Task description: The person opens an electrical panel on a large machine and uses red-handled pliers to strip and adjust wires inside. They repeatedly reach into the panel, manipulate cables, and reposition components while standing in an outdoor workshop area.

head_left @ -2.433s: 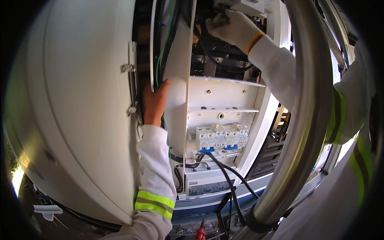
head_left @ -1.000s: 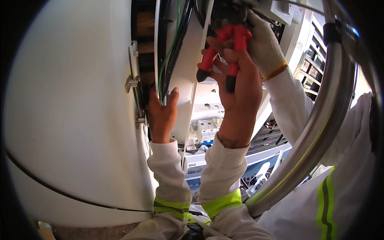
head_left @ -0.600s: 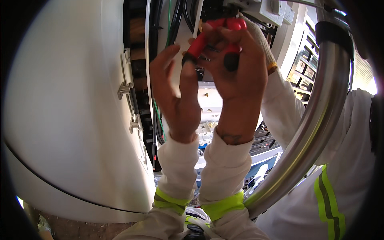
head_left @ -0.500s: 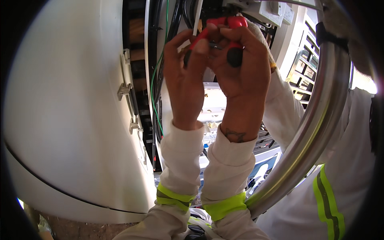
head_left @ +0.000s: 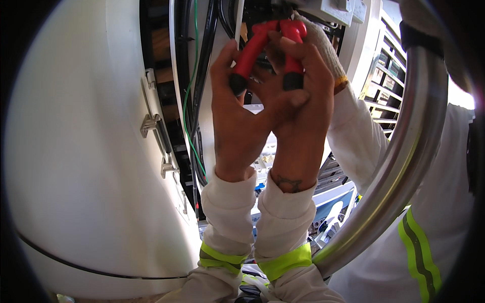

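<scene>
Two red handles (head_left: 251,54), likely stiff, best held near black ends (head_left: 238,84): your right hand (head_left: 310,108) clamped on, left hand (head_left: 240,115) alongside, clamping unclear.

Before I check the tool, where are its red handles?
The red handles are at upper centre in the head view, in the right hand, the left hand close by.

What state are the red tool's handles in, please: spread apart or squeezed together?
Spread apart: the red handles slant away from each other, with a clear gap between their black ends.
</scene>
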A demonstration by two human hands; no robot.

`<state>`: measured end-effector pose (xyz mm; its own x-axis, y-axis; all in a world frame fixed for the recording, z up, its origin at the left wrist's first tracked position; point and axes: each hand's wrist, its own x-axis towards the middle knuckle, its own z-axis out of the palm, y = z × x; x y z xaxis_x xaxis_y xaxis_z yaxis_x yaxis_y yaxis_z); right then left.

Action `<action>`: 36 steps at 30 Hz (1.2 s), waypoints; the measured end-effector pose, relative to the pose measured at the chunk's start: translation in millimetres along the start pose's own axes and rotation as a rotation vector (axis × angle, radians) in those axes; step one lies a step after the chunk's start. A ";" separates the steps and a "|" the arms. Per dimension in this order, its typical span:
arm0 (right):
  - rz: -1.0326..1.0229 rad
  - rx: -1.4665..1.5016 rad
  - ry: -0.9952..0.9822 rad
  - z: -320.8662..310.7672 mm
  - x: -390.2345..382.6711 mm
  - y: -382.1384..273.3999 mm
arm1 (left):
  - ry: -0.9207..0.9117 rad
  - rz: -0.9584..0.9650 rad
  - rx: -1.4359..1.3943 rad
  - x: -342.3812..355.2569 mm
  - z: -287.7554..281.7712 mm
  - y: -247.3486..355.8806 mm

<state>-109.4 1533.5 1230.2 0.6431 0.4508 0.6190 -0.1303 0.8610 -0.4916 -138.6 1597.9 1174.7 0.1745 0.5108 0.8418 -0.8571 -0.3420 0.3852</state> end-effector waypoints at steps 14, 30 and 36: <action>0.085 0.116 -0.234 -49.2 5.4 -51.0 | 0.010 0.397 0.387 -32.0 57.9 3.5; -0.049 -0.033 -0.142 -40.8 7.6 -42.3 | -0.022 0.444 0.141 -24.3 56.8 0.6; -0.053 -0.008 -0.170 -37.1 5.1 -41.3 | -0.064 0.457 0.082 -16.5 44.9 -1.9</action>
<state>-72.8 1491.4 1231.0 0.5123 0.4390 0.7381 -0.0931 0.8828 -0.4604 -118.0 1554.7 1177.1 -0.1803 0.2448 0.9527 -0.8121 -0.5835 -0.0038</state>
